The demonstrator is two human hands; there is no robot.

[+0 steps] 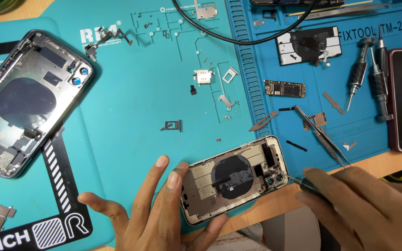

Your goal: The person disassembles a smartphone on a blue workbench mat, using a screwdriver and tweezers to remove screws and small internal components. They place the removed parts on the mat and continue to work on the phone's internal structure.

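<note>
Teal mat: covered the surface [164, 93], carrying loose small parts.
Phone housing [235, 178]: lay at the near edge, opened, screen off, black coil and plates exposed.
Left hand [157, 211]: fingers spread, open grip, fingertips steadying the housing's left end.
Right hand [364, 204]: grip closed on a screwdriver [298, 180], tip at the camera corner.
Progress: judged mid-disassembly; logic board [284, 88] and SIM tray [171, 126] already out, internal parts left.

Screwdriver [309, 183] handle, perhaps black, hidden inside right hand [364, 204].
</note>
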